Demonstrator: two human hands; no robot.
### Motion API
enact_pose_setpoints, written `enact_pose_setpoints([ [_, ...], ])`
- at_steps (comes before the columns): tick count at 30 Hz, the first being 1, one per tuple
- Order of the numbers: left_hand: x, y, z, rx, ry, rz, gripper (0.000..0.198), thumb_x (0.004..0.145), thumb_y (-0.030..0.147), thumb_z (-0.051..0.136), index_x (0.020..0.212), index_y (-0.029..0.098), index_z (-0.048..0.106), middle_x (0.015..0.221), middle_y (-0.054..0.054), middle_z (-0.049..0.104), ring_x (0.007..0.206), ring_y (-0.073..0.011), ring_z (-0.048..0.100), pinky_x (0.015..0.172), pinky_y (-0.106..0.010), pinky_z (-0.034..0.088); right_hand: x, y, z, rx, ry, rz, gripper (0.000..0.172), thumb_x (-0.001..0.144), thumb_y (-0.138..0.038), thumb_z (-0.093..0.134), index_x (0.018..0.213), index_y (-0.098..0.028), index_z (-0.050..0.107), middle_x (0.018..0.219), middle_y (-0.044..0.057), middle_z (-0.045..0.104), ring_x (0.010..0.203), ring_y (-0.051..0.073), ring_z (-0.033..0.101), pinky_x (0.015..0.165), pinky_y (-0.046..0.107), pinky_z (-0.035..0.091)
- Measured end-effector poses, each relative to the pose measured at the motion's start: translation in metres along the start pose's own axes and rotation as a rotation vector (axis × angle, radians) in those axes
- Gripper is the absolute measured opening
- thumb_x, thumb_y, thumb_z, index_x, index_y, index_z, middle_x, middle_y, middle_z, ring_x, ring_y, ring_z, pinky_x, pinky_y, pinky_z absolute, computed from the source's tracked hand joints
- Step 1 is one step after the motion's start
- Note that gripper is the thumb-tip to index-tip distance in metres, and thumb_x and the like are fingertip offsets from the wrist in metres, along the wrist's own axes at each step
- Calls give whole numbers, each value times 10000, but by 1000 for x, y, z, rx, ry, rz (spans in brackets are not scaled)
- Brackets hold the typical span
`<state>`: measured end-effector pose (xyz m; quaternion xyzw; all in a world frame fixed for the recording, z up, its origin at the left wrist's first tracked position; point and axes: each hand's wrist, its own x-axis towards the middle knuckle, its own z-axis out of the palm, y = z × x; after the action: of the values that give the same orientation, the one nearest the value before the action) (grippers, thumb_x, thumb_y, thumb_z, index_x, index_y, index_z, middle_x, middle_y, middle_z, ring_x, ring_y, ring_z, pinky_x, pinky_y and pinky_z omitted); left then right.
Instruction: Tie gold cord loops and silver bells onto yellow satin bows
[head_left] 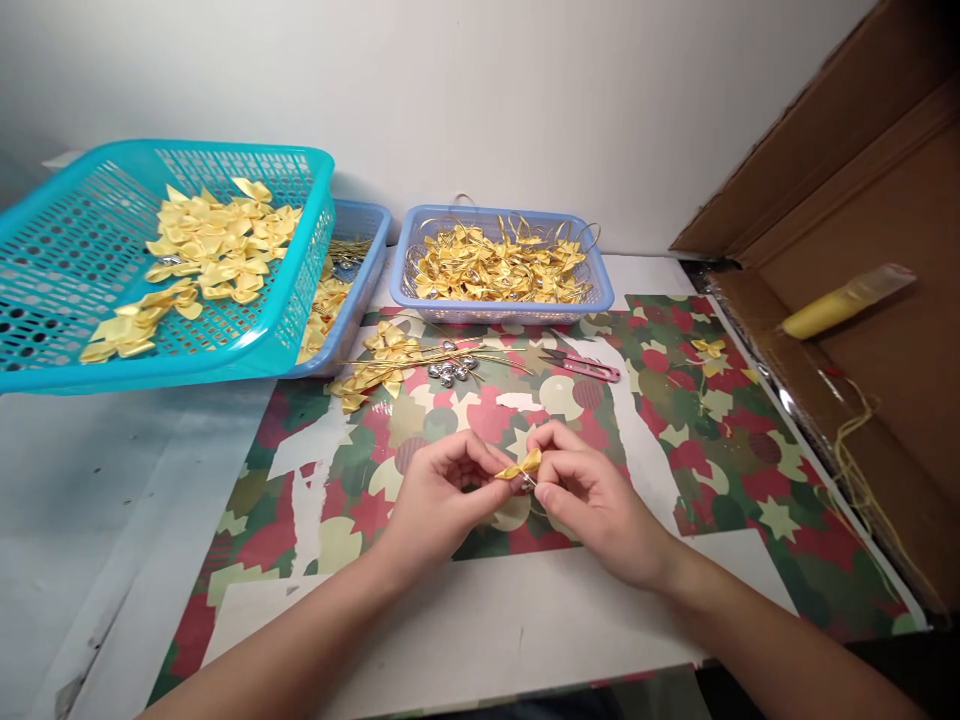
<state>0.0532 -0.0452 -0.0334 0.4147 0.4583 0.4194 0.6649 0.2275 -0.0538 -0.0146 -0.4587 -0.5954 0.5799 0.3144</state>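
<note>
Between my two hands is a yellow ribbon bow point(523, 464), held above the patterned sheet on the table. My left hand point(454, 490) pinches one side of it between thumb and fingers. On the other side, my right hand point(592, 495) closes its thumb and index finger at the bow, where a small silvery bit point(528, 481) shows at the middle. Just beyond my hands lie several silver bell-like beads point(452, 370), a bunch of gold wire stems point(480, 354) and loose yellow bows point(390, 345). Pink-handled thread snips point(581, 366) rest to their right.
A turquoise basket point(300, 300) with yellow bows sits at the left, over a blue basket point(360, 300). Another blue basket point(502, 312) at the back holds wired bows. Cardboard point(862, 200) stands at the right with a yellow thread spool point(832, 308). One bow point(709, 350) lies nearby.
</note>
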Motion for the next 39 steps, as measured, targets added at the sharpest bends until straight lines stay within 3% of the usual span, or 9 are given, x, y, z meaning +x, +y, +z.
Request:
enact_pose_setpoints([
  [16,-3,-1,1,105,23,125,168,690,52,676,619,178,591,722,-1,715,682,-136,677,619,-223,546,0,0,2,4,10,-2,271,843,-204,486,588,-187,397,880,30,391,842,169,443,633,277,353],
  [27,-9,-4,-1,507,101,519,216,676,-40,642,646,171,607,748,0,744,647,-115,682,584,-192,529,-1,5,10,-77,129,-66,244,833,-179,483,613,-196,379,857,22,385,769,150,431,591,263,356],
  [34,-10,-6,0,534,113,596,198,684,-21,666,654,164,605,734,-18,746,641,-129,701,578,-196,550,-4,10,19,-165,222,-234,213,824,-124,478,640,-190,394,849,16,401,763,138,451,635,264,388],
  [39,-11,-7,0,562,127,680,185,701,-6,676,662,161,606,706,-20,738,633,-125,701,585,-189,554,-5,13,24,-209,253,-275,207,834,-103,467,659,-189,399,853,15,403,773,137,469,672,277,406],
])
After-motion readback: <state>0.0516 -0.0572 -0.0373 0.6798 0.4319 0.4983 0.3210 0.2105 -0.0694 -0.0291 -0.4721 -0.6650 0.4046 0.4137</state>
